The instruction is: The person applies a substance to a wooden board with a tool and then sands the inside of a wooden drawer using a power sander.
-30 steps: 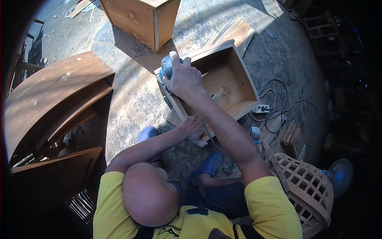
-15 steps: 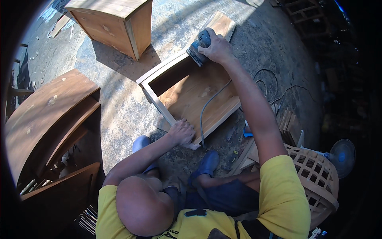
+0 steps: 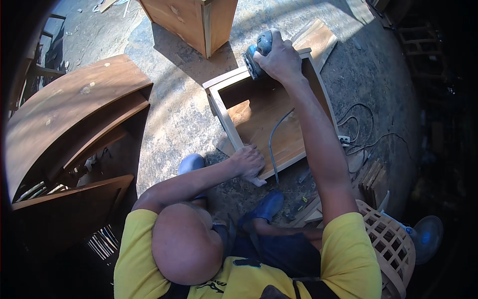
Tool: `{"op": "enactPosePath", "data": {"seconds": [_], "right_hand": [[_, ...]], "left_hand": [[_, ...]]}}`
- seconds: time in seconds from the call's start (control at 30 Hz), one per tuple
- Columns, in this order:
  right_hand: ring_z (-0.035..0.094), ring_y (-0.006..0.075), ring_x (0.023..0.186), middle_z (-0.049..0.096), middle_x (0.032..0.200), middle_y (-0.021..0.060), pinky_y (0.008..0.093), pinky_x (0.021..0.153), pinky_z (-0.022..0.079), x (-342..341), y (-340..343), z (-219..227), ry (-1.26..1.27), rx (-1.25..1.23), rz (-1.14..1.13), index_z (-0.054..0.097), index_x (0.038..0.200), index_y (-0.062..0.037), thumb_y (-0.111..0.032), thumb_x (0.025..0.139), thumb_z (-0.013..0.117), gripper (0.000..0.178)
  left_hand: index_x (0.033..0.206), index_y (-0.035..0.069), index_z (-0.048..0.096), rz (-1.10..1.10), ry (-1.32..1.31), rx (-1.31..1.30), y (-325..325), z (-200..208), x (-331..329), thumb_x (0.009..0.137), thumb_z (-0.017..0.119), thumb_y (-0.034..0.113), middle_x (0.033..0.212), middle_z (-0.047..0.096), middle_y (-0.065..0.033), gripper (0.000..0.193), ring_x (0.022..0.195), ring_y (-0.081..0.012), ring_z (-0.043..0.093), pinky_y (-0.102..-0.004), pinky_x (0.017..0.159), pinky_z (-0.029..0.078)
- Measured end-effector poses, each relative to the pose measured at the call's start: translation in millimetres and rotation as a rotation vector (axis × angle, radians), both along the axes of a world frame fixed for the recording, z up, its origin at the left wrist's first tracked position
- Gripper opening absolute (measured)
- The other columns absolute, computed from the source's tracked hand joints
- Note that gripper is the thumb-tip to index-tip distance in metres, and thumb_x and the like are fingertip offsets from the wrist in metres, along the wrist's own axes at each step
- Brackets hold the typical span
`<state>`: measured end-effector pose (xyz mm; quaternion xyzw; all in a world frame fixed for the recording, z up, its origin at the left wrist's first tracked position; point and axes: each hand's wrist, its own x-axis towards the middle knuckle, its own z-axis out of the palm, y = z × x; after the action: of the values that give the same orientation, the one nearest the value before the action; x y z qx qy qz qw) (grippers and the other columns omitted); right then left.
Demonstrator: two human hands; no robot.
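Observation:
An open wooden box lies on the floor in front of me, its hollow side up. My right hand is closed around a blue-and-black power sander, which rests on the box's far rim. From the sander's side, a grey cord hangs across the inside of the box and over its near edge. At the near left corner, my left hand is closed over the rim. A pale scrap, perhaps cloth, shows under its fingers; they hide most of it.
A wooden cabinet stands beyond the box. To the left is a curved wooden piece. A plank lies at the far right, near coiled cable and a white socket block. A lattice chair back and fan are at my right.
The sander has slid left along the far rim in my right hand, toward the left corner. My left hand keeps its place on the box. The whole view has shifted.

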<state>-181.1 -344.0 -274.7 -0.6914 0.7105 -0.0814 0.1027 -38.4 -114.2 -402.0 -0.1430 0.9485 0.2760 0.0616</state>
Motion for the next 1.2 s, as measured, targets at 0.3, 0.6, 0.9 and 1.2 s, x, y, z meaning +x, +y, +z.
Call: {"op": "enactPosePath", "data": {"seconds": [0.3, 0.6, 0.9, 1.2], "right_hand": [[0.075, 0.0419, 0.087, 0.060, 0.114, 0.0288, 0.0470, 0.081, 0.063, 123.2, 62.9, -0.8, -0.172, -0.055, 0.364, 0.047, 0.151, -0.0081, -0.036, 0.078, 0.090, 0.089], [0.071, 0.0401, 0.118, 0.066, 0.133, 0.0236, 0.0503, 0.103, 0.055, -24.5, -40.4, 9.4, 0.142, 0.105, 0.026, 0.045, 0.156, -0.0148, -0.053, 0.085, 0.079, 0.087], [0.068, 0.0325, 0.127, 0.070, 0.136, 0.0187, 0.0439, 0.107, 0.054, 17.1, -96.1, 15.5, 0.320, 0.374, 0.156, 0.063, 0.140, -0.0048, -0.051, 0.081, 0.079, 0.076], [0.069, 0.0333, 0.122, 0.072, 0.128, 0.0180, 0.0446, 0.105, 0.055, 146.6, -2.3, 37.5, 0.080, 0.366, 0.576, 0.056, 0.141, -0.0091, -0.048, 0.084, 0.079, 0.072]], "left_hand": [[0.081, 0.010, 0.080, 0.064, 0.304, -0.102, 2.9, -10.0, -0.6, 0.082, 0.052, 0.087, 0.095, 0.075, -0.0126, 0.082, 0.096, -0.0283, 0.071, -0.0430, 0.100, 0.046], [0.082, 0.010, 0.075, 0.042, 0.067, -0.016, 3.8, -11.7, 2.7, 0.079, 0.057, 0.088, 0.091, 0.071, -0.0115, 0.081, 0.097, -0.0301, 0.071, -0.0446, 0.103, 0.048], [0.079, 0.008, 0.072, 0.023, 0.101, -0.013, 0.6, -8.0, -0.6, 0.078, 0.055, 0.090, 0.087, 0.070, -0.0127, 0.084, 0.086, -0.0317, 0.070, -0.0442, 0.095, 0.050], [0.074, 0.004, 0.074, 0.075, 0.232, -0.009, 4.2, -14.9, -1.2, 0.077, 0.061, 0.084, 0.079, 0.071, -0.0155, 0.081, 0.086, -0.0327, 0.070, -0.0427, 0.094, 0.051]]}}
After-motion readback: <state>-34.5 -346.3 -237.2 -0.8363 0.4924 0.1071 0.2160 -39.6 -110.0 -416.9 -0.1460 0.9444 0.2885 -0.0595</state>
